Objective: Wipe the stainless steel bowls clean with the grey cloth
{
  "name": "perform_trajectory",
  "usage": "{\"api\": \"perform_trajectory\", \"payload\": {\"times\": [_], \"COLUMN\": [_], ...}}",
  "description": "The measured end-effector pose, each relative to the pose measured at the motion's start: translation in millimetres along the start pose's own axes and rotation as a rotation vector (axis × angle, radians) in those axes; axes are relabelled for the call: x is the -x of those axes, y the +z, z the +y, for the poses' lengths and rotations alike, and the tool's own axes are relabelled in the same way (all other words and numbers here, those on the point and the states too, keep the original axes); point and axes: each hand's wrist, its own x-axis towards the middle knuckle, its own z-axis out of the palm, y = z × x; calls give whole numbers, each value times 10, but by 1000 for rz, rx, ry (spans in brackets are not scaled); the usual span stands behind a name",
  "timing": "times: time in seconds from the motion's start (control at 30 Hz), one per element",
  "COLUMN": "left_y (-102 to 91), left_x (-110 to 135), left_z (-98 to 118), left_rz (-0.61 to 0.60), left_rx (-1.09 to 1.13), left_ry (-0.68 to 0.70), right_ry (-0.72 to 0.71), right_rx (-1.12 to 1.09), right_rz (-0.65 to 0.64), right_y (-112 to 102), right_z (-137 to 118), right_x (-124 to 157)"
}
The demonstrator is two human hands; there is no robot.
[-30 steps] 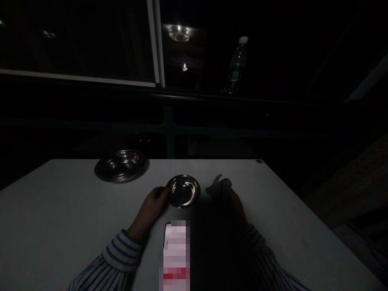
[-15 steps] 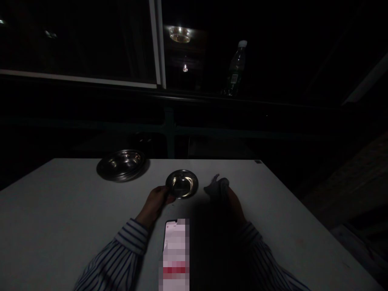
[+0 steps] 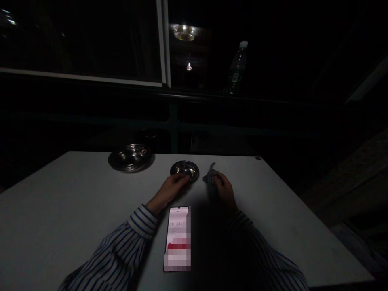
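Metal bowl (image 3: 184, 168): on the desk (image 3: 85, 214), toward the far edge and near the middle, apart from the bowl stack; its open side faces up.
Left hand (image 3: 174, 186): at the near side of the metal bowl, fingers bent over the rim and hiding part of the inside; whether they pinch it firmly, I cannot tell.
Right hand (image 3: 224, 190): closed around a grey cloth (image 3: 209, 178), to the right of the metal bowl.
Cloth and bowl: just beside each other, with a narrow gap between; no contact at this moment.
Bowl stack (image 3: 129, 158): several metal bowls nested on the far left of the desk, untouched by either hand.
Progress: one bowl is in hand, apart from the others, and the cloth is held ready beside it; I judge the work on this bowl unfinished. Whether the stacked bowls are dealt with or waiting cannot be told.
Phone (image 3: 177, 224): flat on the near part of the desk, screen lit, partly pixelated.
Bottle (image 3: 238, 68): beyond the far edge, right of the middle.
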Motion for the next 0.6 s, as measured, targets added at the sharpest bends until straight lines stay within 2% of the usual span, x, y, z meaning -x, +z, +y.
{"api": "perform_trajectory", "payload": {"times": [0.03,0.07,0.17,0.27,0.4,0.5,0.6], "left_y": [70,138,292,358,369,359,350], "left_x": [44,76,93,29,-41,-68,-121], "left_z": [41,72,93,48,37,99,183], "left_rz": [-169,-266,-377,-399,-315,-286,-310], "left_rx": [48,110,203,254,335,406,438], "left_ry": [-23,-15,-5,-19,-35,-54,-60], "right_ry": [-16,-36,-78,-110,-80,-28,-10], "right_rx": [16,40,113,147,13,-133,-197], "right_rz": [-1,-7,-36,-117,-257,-285,-296], "right_y": [54,100,170,132,9,-58,-91], "right_z": [-27,-51,-97,-118,-169,-220,-278], "right_x": [26,51,107,138,150,105,1]}}
